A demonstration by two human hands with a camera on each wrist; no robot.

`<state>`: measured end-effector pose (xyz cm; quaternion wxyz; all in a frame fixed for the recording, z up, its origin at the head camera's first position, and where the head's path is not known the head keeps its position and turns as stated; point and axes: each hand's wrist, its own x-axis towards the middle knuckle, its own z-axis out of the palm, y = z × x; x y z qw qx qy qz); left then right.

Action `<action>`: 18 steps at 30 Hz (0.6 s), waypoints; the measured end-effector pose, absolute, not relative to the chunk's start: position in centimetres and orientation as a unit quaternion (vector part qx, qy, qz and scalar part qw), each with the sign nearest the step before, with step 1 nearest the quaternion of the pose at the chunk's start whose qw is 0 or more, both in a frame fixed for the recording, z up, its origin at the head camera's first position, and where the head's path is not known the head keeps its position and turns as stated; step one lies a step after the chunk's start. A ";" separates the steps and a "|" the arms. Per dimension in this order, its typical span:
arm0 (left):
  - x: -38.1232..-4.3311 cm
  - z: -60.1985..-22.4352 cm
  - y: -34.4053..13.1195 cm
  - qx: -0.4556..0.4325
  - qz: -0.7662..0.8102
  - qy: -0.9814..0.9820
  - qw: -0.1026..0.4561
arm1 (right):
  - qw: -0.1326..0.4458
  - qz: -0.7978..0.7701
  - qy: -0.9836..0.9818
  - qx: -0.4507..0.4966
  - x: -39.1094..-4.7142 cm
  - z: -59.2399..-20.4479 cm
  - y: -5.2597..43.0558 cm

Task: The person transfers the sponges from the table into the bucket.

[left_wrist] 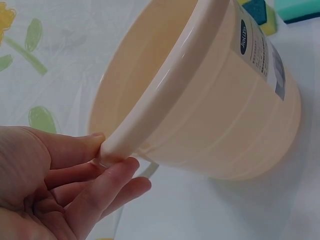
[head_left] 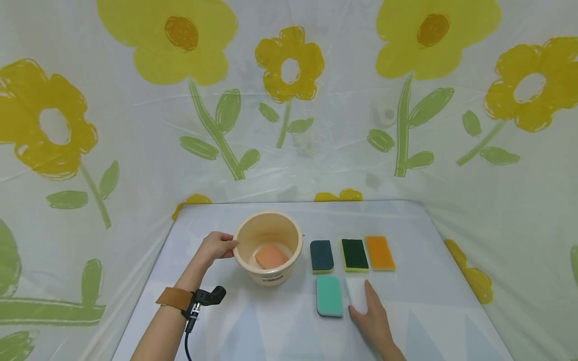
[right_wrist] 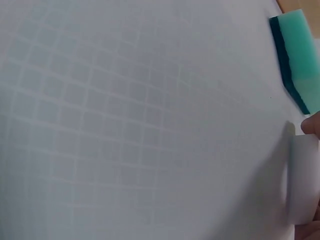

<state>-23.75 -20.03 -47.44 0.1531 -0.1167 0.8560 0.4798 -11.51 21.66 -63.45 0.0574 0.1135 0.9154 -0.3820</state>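
A cream plastic bucket (head_left: 266, 231) stands left of the middle of the table, with a peach sponge (head_left: 271, 256) lying inside it. My left hand (head_left: 219, 245) pinches the bucket's rim at its left side; in the left wrist view, thumb and fingers meet on either side of the lip. On the right, my right hand (head_left: 374, 321) holds a white sponge (head_left: 357, 296) by its two edges, between thumb and fingers. The right wrist view shows the white block (right_wrist: 304, 180) low over the table, gripped at both ends. Just left of it lies a mint green sponge (head_left: 329, 296).
Behind the white sponge lie a dark blue sponge (head_left: 321, 254), a dark green scouring sponge (head_left: 354, 254) and an orange sponge (head_left: 380, 253) in a row. A flowered curtain (head_left: 334, 150) hangs around the white table (head_left: 217, 321) at the back and sides.
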 end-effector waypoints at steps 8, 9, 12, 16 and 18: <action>-23.7 -47.5 -19.9 -0.118 0.479 0.857 0.151 | 0.052 -0.382 0.917 0.098 -11.6 -62.7 22.0; -23.7 -47.5 -19.9 -0.118 0.479 0.857 0.150 | 0.046 -0.379 0.919 0.093 -11.8 -62.3 22.0; -23.7 -47.5 -19.9 -0.116 0.476 0.859 0.148 | 0.017 -0.376 0.924 0.066 -12.8 -60.6 22.0; -23.7 -47.4 -20.0 -0.114 0.474 0.860 0.149 | -0.024 -0.373 0.928 0.006 -14.9 -56.6 21.3; -23.6 -47.3 -20.0 -0.112 0.475 0.860 0.149 | -0.038 -0.368 0.928 -0.031 -16.2 -54.3 20.5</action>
